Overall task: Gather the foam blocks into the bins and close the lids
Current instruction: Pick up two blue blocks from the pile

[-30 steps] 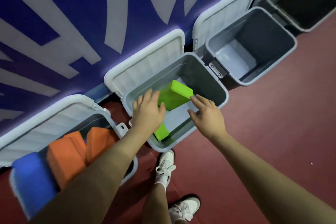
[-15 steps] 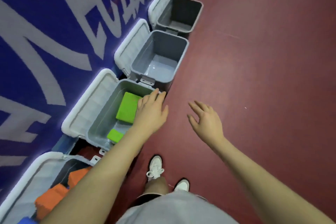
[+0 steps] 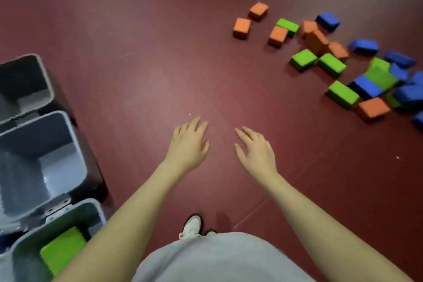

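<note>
A dark red floor (image 3: 160, 64) fills the view. Three grey bins (image 3: 45, 144) stand open along its left edge; the nearest holds a green block (image 3: 61, 249). Scattered foam blocks (image 3: 338, 62) in orange, green and blue lie on the floor at upper right, well apart from the bins. The left hand (image 3: 188, 144) and right hand (image 3: 255, 151) hang above the floor, fingers loosely spread, holding nothing. A white shoe (image 3: 191, 226) shows below.

Dark red floor (image 3: 160, 57); white sneaker (image 3: 191, 226); grey shorts (image 3: 219, 258).
</note>
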Demonstrator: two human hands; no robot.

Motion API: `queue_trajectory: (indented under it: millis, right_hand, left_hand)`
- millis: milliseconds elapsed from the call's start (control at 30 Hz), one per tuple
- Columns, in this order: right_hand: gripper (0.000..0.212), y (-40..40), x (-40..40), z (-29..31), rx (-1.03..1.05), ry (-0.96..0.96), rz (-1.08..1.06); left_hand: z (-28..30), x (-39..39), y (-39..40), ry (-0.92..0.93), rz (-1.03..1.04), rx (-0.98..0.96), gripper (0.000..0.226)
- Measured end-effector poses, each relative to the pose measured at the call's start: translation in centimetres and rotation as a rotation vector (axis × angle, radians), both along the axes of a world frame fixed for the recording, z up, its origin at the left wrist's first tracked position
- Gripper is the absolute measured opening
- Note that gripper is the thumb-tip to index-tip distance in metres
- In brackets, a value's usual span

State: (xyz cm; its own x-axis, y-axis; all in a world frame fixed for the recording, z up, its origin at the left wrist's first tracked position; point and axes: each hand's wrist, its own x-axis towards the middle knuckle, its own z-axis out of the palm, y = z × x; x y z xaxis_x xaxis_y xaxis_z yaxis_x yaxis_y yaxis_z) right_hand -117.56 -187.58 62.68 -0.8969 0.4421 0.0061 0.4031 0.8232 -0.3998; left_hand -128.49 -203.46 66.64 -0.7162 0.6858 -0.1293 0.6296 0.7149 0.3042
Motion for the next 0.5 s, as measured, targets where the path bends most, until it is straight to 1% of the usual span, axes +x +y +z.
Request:
queue_trajectory:
  millis: [133,233,400,500]
  right_hand:
    - [0.044,4.1,3.8,0.5,0.004,-0.026,-0.283]
    - [0.044,6.7,6.9,0.7,0.018,-0.024,-0.463]
    - [0.045,11.7,12.3,1.5,0.021,-0.058,-0.7]
    - [0.046,16.0,15.0,1.9,0.021,-0.064,-0.801]
  left_hand:
    - [-0.1,-0.5,7.4,0.006,-0.27,-0.019,0.051]
    - [-0.4,0.5,12.8,0.015,-0.457,-0.024,0.051]
    - [-0.3,3.7,22.3,0.045,-0.708,-0.031,0.052]
    - [-0.1,6.0,28.6,0.06,-0.806,-0.033,0.053]
